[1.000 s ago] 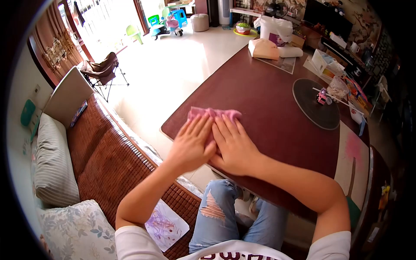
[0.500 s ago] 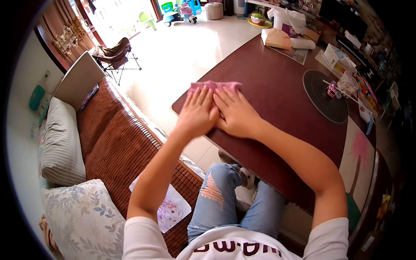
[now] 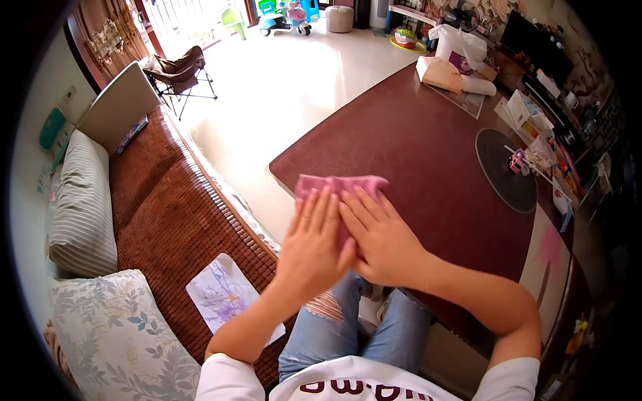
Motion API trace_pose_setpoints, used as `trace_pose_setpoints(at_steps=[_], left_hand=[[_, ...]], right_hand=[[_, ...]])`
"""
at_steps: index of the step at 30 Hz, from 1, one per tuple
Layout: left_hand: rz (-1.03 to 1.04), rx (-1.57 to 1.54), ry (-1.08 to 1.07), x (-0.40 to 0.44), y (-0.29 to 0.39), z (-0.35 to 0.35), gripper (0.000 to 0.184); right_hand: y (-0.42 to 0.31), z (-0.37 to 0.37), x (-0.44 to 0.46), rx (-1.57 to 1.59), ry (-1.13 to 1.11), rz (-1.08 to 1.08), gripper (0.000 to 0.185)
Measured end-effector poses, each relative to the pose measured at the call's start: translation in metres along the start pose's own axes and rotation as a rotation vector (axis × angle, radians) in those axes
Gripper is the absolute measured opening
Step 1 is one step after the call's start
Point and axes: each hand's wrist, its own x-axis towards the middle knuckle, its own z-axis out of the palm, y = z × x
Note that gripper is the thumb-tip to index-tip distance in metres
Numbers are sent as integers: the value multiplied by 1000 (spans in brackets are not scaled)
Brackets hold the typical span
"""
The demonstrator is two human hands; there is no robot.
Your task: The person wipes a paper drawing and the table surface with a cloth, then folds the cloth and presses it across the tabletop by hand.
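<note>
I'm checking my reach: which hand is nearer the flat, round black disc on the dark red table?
Right. Your right hand lies on the pink fabric cloth, left of the disc; your left hand is on that cloth too, but farther left.

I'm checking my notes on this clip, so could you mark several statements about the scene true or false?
1. The left hand and the right hand both lie on a cloth. True.
2. The cloth is green. False: it is pink.
3. The scribbled drawing lies on the dark red table. False: it lies on the brown mat of the long seat.
4. A brown folding chair stands on the pale floor. True.
5. The round dark disc on the table has nothing on it. False: a small pink toy is on it.
</note>
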Motion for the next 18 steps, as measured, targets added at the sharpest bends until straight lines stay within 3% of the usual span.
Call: trace_pose_setpoints(at_steps=[5,11,18], left_hand=[[-187,99,64,22,-47,8,65],[-241,38,7,20,-36,6,65],[9,52,42,-16,40,15,64]], right_hand=[[16,40,61,4,56,-66,67],[15,38,58,-69,-94,41,71],[2,-2,-42,58,49,-18,72]])
